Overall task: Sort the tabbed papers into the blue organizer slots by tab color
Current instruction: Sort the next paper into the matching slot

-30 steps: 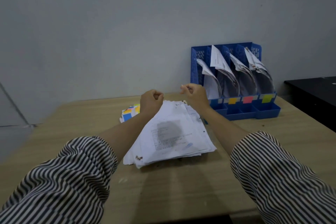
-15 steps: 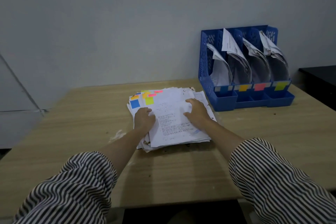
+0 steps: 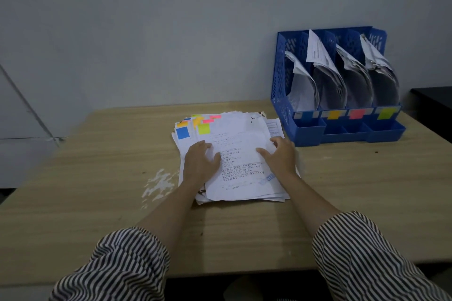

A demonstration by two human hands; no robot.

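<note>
Here, head view only. Stack (image 3: 234,154) of tabbed papers lies flat on the table (image 3: 97,190), left of and just nearer than the organizer (image 3: 342,129), the two close but apart. Stack's long axis runs away from the person; tabs fan out at its far-left corner: blue tab (image 3: 183,133), green tab (image 3: 203,128), pink and orange ones behind.

Left hand (image 3: 200,161) rests on the stack's left side, fingers loosely spread, gripping nothing. Right hand (image 3: 281,154) rests flat on the right side, fingers extended toward the far edge, holding nothing as far as shows.

Organizer has four slots, each already carrying curled sheets. Front labels read by colour only, left to right: a pale one too dim to name, orange label (image 3: 334,114), pink label (image 3: 357,113), green label (image 3: 386,113).

Right hand is nearer the organizer, so the carry to a slot probably falls to it; the tabs sit nearer the left hand.

Top sheet bears lines of handwriting and a blue stamp, neither legible. No brand visible.
</note>
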